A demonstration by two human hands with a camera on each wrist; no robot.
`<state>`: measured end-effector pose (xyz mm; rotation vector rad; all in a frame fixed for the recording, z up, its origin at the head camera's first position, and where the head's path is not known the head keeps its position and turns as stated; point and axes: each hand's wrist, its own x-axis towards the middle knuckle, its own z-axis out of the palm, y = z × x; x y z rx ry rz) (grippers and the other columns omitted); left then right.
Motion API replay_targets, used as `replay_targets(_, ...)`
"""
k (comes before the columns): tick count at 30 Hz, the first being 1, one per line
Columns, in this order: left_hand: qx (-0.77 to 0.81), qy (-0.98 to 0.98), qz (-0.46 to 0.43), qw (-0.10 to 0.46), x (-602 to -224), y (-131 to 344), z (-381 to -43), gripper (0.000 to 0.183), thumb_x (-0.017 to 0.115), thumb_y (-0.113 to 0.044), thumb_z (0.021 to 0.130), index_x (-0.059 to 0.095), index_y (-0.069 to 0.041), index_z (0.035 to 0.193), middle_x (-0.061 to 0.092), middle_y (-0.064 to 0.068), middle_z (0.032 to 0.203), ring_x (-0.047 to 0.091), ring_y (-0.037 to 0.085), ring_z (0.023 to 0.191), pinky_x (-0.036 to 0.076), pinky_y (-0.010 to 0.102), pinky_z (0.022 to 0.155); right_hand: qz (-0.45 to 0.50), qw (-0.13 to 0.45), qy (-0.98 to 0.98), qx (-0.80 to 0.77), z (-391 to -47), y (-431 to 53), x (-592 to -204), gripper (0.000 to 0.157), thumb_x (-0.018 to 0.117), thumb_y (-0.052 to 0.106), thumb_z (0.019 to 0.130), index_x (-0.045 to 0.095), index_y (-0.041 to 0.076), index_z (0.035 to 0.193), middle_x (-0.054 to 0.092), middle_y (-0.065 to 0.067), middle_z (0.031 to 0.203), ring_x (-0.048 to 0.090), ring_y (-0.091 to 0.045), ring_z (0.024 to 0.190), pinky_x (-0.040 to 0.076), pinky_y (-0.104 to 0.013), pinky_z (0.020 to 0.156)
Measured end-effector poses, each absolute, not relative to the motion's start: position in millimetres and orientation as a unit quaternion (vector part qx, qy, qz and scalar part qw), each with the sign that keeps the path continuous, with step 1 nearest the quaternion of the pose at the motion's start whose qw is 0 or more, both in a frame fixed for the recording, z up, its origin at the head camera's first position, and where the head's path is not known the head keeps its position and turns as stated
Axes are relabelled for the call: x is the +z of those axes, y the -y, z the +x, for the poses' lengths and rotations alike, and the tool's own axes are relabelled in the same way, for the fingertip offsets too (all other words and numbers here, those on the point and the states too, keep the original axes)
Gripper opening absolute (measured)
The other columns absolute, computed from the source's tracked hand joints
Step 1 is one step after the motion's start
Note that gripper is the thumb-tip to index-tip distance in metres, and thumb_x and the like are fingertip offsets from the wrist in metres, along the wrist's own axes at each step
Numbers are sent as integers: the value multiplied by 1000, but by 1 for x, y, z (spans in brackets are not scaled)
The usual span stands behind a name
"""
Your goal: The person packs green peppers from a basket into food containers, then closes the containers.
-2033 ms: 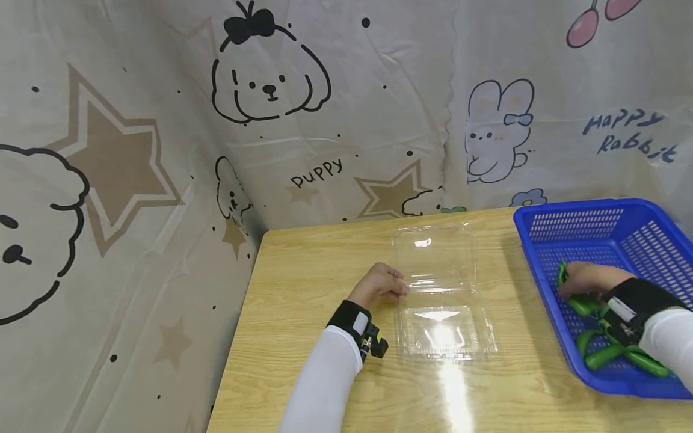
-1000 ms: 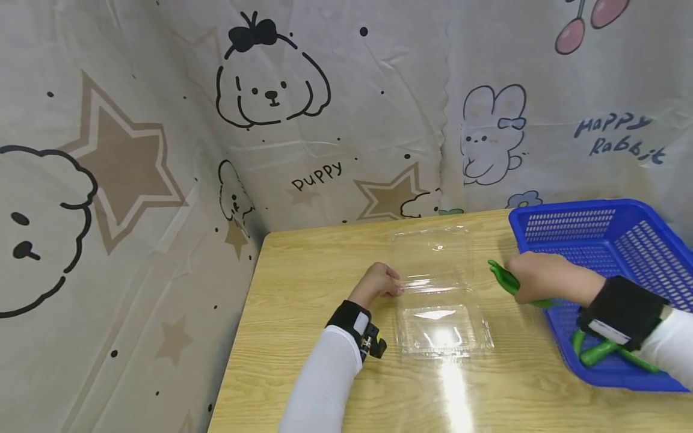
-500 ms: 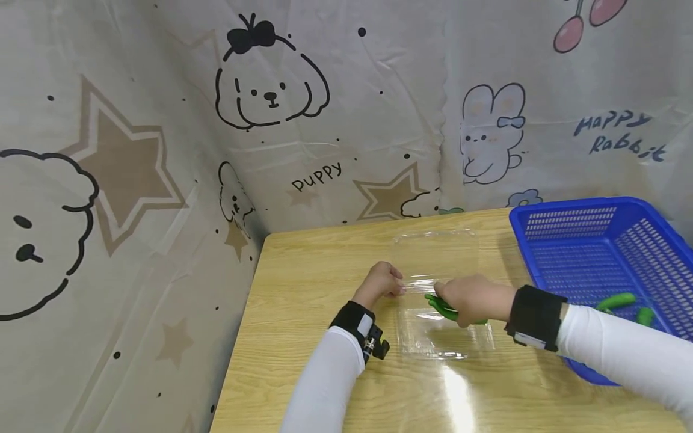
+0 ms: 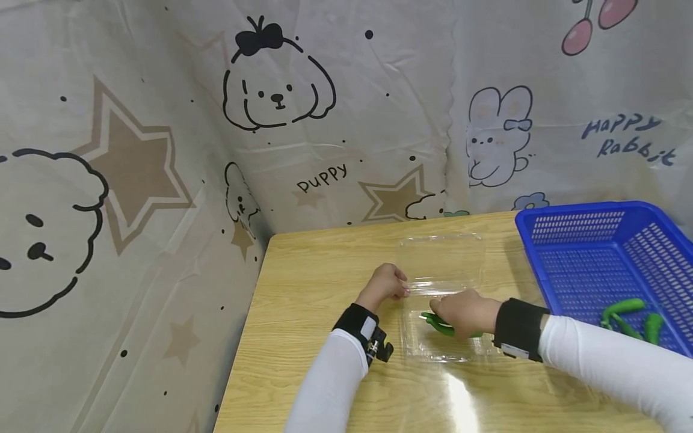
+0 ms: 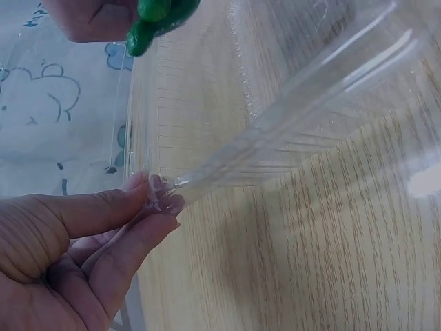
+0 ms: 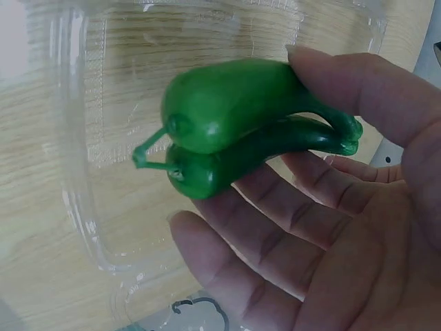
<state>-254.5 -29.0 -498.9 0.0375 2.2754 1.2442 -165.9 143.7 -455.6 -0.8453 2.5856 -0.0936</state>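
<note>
A clear plastic clamshell box point(image 4: 417, 350) lies unfolded on the wooden table, its lid point(image 4: 441, 255) flat toward the wall. My left hand point(image 4: 385, 282) pinches the box's left edge near the hinge; in the left wrist view the thumb and fingertips grip the plastic rim point(image 5: 162, 196). Over the near half of the box, my right hand point(image 4: 464, 311) holds two green peppers point(image 4: 438, 325). In the right wrist view the peppers point(image 6: 231, 103) lie side by side between thumb and fingers, stems joined by a thin green piece. Whether they touch the box floor I cannot tell.
To the right stands a blue plastic basket point(image 4: 533, 264) with several green peppers point(image 4: 622, 307) in its near part; my right sleeve point(image 4: 601, 355) partly covers it. A printed cloth point(image 4: 325, 138) hangs behind and left of the table.
My right hand took the peppers from the basket, carried them left over the box, then lowered slightly into its near half. My left hand stays at the box's edge.
</note>
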Motion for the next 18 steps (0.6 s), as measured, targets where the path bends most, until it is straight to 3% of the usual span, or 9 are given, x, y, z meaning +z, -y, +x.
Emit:
replay_targets(3,465,-841,21,277,-504,30,-258,29,74,12,72,63,7,99,67,13,81,67,19,74,57,30,61,-290,223,-930,-26,-168,-143,-460,34,75,7,70,48,12,90,50,2,74,49,-14,67,48,-39,54)
replay_targets(7,464,-842,20,276,-503,29,-257,30,73,12,73,62,8,101,67,14,82,66,20,75,57,30,61,-284,231,-930,-20,-170,-144,-464,39,76,29,76,52,9,99,58,-2,84,57,-18,74,51,-43,59)
replay_targets(10,459,-846,17,270,-498,27,-253,32,72,12,75,61,9,105,67,15,85,67,21,78,58,30,64,-283,225,-932,-22,-171,-147,-462,44,77,33,76,55,6,103,62,-6,90,61,-23,80,54,-45,60)
replay_targets(14,455,-850,18,265,-495,26,-251,33,71,12,76,61,9,107,66,15,86,66,21,77,57,29,64,-268,231,-935,-35,-174,-154,-453,45,80,12,70,56,5,107,64,-9,96,62,-24,81,53,-42,57)
replay_targets(18,451,-852,22,267,-497,27,-252,34,70,12,77,60,9,109,65,15,88,66,21,78,57,28,65,-265,231,-935,-47,-177,-161,-446,48,79,8,68,56,4,110,64,-11,101,60,-22,80,51,-38,53)
